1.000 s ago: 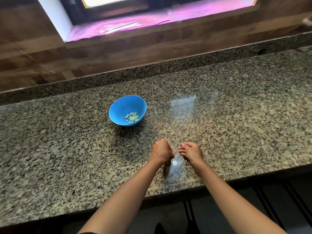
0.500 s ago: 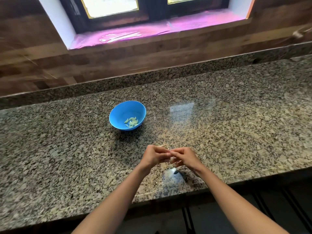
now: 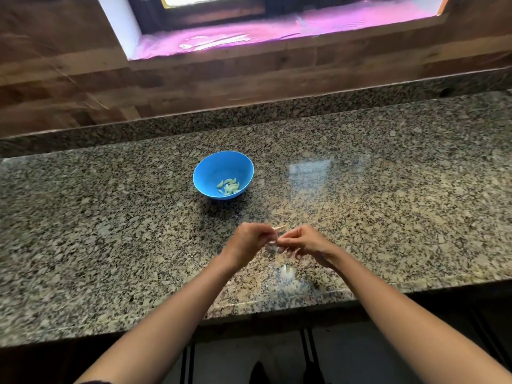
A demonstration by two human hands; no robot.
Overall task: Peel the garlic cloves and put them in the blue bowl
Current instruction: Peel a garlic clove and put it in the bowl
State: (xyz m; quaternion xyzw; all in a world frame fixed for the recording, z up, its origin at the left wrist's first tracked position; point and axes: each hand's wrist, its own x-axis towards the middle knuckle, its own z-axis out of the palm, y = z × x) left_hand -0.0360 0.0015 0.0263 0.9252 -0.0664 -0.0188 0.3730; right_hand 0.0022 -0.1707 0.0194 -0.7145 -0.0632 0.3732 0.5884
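A blue bowl (image 3: 210, 173) stands on the granite counter (image 3: 388, 217) and holds several pale peeled garlic cloves (image 3: 229, 186). In front of it, raised a little above the counter, my left hand (image 3: 248, 242) and my right hand (image 3: 306, 242) meet fingertip to fingertip. Between them they pinch one small whitish garlic clove (image 3: 272, 246). A thin strip of skin (image 3: 279, 227) sticks up from the left fingers. A pale patch of garlic or peel (image 3: 286, 271) lies on the counter just below the hands; it is blurred.
A raised granite ledge (image 3: 249, 120) runs along the back of the counter, with a wooden wall and a window sill (image 3: 277, 31) above it. The counter's front edge (image 3: 277, 306) lies just under my forearms.
My hands have risen from the counter, where they rested closed over the pale patch, and now work a clove between the fingertips. The view shifted slightly; the bowl has not moved.
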